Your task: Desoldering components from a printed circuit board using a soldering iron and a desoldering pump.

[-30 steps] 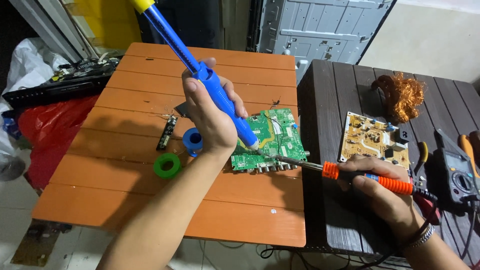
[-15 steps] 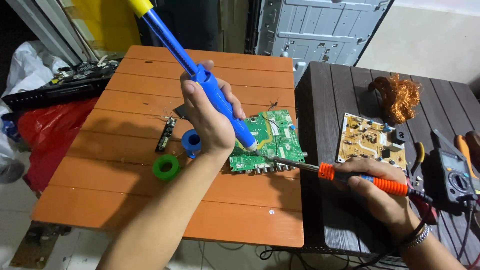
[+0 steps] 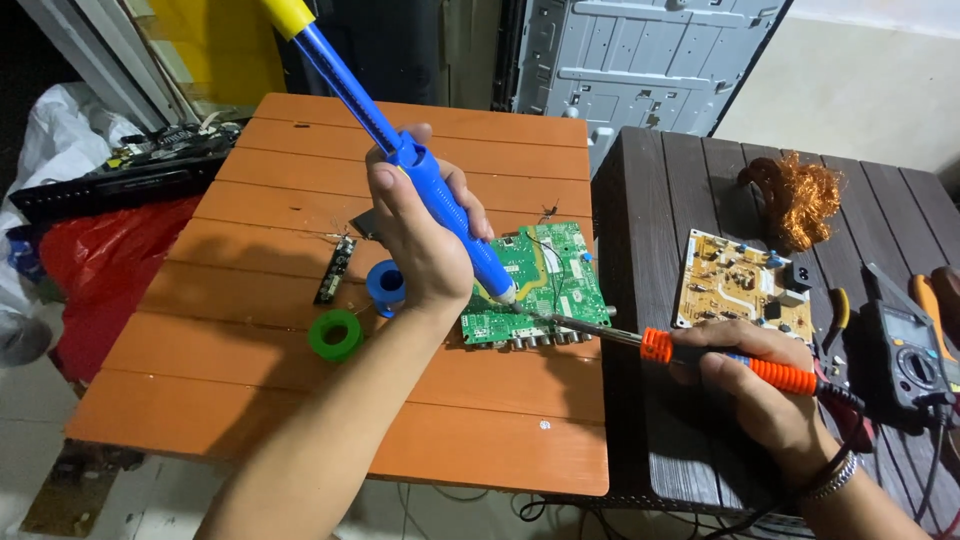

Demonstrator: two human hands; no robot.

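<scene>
My left hand (image 3: 420, 235) grips the blue pump (image 3: 440, 200), my right hand (image 3: 760, 395) the iron (image 3: 700, 355), both tips meeting on the green board (image 3: 545, 285) at tabletop (image 3: 250, 300) centre, three o'clock of the tape rolls (image 3: 335, 335); desoldering looks midway.

Both my forearms are bare, no sleeves in sight; my right hand (image 3: 765, 395) wears a silver metal-link bracelet (image 3: 833, 476) at the wrist (my left hand (image 3: 420, 235) wears nothing).

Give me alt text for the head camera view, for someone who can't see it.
A left hand holds a blue desoldering pump and a right hand an orange-handled soldering iron, both tips on a green circuit board on an orange table.
</scene>
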